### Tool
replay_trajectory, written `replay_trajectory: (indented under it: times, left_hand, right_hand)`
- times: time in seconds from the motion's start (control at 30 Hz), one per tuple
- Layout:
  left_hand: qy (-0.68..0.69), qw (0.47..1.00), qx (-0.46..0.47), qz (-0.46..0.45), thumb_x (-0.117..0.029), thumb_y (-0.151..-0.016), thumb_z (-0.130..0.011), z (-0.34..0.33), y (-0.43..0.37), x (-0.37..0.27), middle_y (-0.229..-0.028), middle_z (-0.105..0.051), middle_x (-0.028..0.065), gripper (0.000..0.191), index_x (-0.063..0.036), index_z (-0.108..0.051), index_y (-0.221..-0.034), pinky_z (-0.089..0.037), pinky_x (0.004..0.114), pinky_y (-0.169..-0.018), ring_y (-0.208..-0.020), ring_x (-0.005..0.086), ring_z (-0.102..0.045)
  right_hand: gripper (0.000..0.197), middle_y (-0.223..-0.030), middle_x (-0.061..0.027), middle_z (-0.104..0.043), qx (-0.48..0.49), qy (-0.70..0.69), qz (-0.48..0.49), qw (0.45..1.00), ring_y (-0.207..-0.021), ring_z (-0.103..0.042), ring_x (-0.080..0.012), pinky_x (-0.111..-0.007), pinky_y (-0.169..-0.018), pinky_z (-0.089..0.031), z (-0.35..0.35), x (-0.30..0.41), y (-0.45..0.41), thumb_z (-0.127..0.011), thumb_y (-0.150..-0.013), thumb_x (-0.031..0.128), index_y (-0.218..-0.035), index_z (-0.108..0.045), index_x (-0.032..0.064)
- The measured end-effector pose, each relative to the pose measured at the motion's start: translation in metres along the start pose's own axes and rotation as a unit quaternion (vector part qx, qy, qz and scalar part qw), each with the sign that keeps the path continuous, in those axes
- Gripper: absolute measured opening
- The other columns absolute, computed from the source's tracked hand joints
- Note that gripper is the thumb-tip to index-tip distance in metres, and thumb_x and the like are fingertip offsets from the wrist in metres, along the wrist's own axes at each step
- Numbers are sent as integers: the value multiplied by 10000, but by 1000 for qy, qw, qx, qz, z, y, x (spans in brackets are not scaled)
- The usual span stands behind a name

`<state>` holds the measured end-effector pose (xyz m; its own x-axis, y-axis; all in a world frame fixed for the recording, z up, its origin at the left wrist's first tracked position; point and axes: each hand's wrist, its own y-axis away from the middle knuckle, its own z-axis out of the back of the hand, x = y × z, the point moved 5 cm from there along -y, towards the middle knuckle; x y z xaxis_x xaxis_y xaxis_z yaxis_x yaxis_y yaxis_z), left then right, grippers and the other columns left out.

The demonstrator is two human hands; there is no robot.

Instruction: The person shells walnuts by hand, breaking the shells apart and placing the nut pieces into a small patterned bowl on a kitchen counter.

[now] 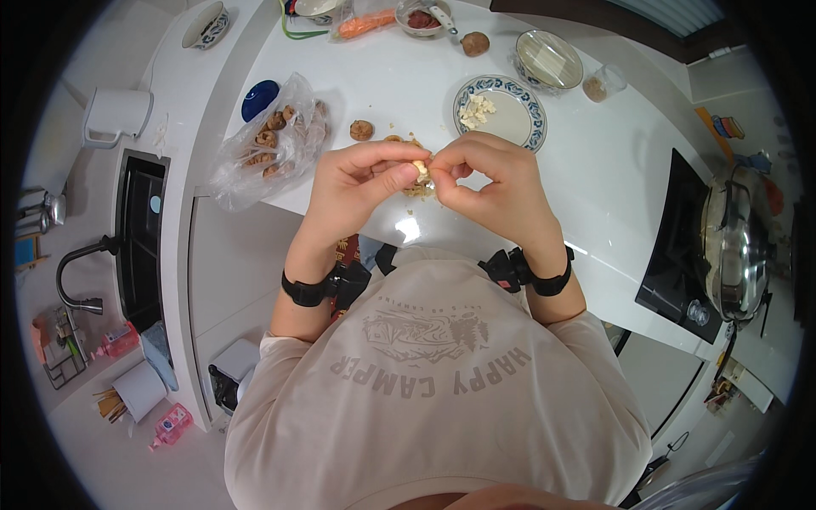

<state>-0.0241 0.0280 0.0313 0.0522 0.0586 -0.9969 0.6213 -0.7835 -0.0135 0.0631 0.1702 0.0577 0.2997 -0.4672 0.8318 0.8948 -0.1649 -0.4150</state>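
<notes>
A pale piece of walnut kernel (421, 171) is pinched between the thumb and fingers of my left hand (370, 182). My right hand (494, 182) has its thumb and forefinger at the kernel's right side; whether it also grips the piece is hard to see. Beneath both hands lie broken walnut shells and crumbs (417, 190), partly hidden by the fingers. A whole-looking walnut (361, 130) sits just beyond my left hand. Behind my right hand is a plate with a blue patterned rim (540, 131), with peeled pale kernel pieces (477, 111) on its left part.
A clear plastic bag of walnuts (280, 143) lies at the left, beside a dark blue bowl (260, 100). Farther back are a bagged carrot (366, 24), a bowl of dark red paste (423, 19), a round brown item (475, 44) and a covered bowl (549, 59). A cooktop (669, 255) is at the right.
</notes>
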Motion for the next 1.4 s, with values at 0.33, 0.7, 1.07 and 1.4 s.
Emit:
replay_trajectory:
  times: [0.33, 0.7, 1.07, 1.4]
  left_hand:
    - [49, 998, -24, -12, -13, -856, -672, 1, 0, 0, -956, -693, 110, 173, 43, -660, -1019, -553, 261, -771, -866, 153, -672]
    - [-51, 997, -38, -50, -27, -819, -712, -2, 4, -8, -906, -701, 76, 123, -1, -709, -939, -526, 250, -750, -818, 123, -658]
    - [-37, 999, -25, -24, 5, -834, -682, -5, 3, -8, -988, -686, 114, 189, 21, -688, -1023, -530, 258, -800, -889, 154, -656]
    - [10, 998, -24, -65, 27, -866, -641, -7, 2, -5, -1073, -668, 132, 240, 46, -618, -1104, -513, 271, -860, -969, 168, -644]
  right_hand:
    - [60, -690, -38, -628, -27, 17, 23, 999, -622, -598, -168, -290, -568, -480, 1, 3, 0, -695, -759, 71, -813, -669, 65]
    - [71, -681, -40, -613, -9, 13, 9, 1000, -632, -597, -170, -283, -570, -478, 1, 3, 1, -689, -727, 33, -774, -643, 59]
    - [105, -685, -35, -595, -13, -8, 15, 1000, -643, -579, -168, -280, -577, -470, 1, -1, 0, -682, -692, 12, -733, -595, 54]
    - [144, -662, -33, -565, -72, 70, 78, 992, -616, -553, -203, -305, -547, -449, -2, 6, -1, -691, -663, 23, -716, -565, 72]
